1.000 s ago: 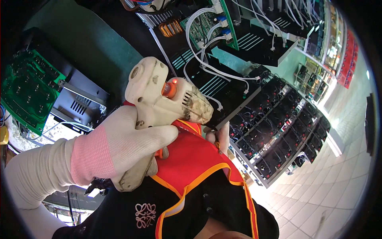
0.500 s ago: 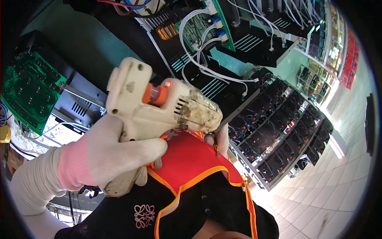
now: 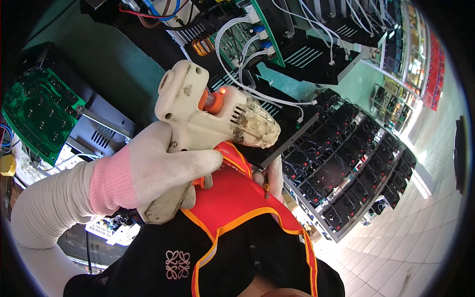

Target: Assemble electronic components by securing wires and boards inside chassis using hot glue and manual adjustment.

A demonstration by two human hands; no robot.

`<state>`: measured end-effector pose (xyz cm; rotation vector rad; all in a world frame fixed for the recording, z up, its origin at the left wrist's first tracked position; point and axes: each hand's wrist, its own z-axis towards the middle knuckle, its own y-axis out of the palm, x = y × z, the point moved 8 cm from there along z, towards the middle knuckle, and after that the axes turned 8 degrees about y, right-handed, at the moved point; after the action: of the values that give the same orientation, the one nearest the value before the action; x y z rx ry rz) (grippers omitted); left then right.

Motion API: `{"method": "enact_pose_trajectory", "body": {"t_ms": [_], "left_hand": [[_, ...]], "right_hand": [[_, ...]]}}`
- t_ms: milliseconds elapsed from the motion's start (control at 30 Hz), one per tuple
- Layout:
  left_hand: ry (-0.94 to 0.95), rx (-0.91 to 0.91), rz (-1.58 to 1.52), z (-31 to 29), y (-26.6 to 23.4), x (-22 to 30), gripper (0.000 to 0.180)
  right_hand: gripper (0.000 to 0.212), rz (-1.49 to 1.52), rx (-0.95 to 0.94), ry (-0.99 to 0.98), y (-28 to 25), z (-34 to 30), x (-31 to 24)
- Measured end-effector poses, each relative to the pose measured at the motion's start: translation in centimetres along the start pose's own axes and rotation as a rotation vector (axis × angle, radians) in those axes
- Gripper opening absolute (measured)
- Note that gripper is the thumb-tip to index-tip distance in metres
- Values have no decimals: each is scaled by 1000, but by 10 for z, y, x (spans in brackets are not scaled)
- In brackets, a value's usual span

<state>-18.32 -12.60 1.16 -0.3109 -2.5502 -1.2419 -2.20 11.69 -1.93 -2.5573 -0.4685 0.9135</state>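
Note:
My left hand (image 3: 158, 166), in a white knit glove with a pink cuff, is closed round the handle of a white hot glue gun (image 3: 198, 111). The gun has an orange part in its gap, a lit red light and a stained front end pointing right. My right hand (image 3: 275, 179) is mostly hidden behind the red apron (image 3: 232, 198). Its fingers look closed near a small dark and amber piece (image 3: 266, 188), whose kind I cannot make out. Just above that hand runs the edge of a black slotted metal chassis (image 3: 289, 141).
A green circuit board (image 3: 42, 111) on a metal housing is at the left. White cables (image 3: 222, 39) loop from an upright board (image 3: 262, 29) at the top. A rack of black units (image 3: 346, 163) stands on the right, beside the tiled floor (image 3: 396, 237).
My left hand and the glue gun have moved right and slightly up. My right hand has stayed nearly where it was, at the chassis edge.

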Motion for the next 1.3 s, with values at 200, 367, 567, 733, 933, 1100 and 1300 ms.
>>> {"method": "enact_pose_trajectory", "body": {"t_ms": [200,367,567,733,933,1100,1300], "left_hand": [[15,-12,22,-4,-2,1,37],[-17,6,51,-6,2,4,36],[-54,25,154,-10,0,-8,34],[-17,86,76,-18,2,-4,32],[20,76,123,-14,2,-4,31],[-28,80,122,-7,-1,-9,34],[-1,81,72,-16,2,-6,31]], "right_hand": [[76,-248,14,-172,3,2,-30],[75,-229,7,-219,3,0,-36],[75,-99,-19,25,1,1,-19],[77,-22,-1,-137,3,-1,-24],[78,-27,-27,129,2,1,-10],[78,154,-35,192,1,0,-10],[74,-316,30,-289,3,-3,-43]]}}
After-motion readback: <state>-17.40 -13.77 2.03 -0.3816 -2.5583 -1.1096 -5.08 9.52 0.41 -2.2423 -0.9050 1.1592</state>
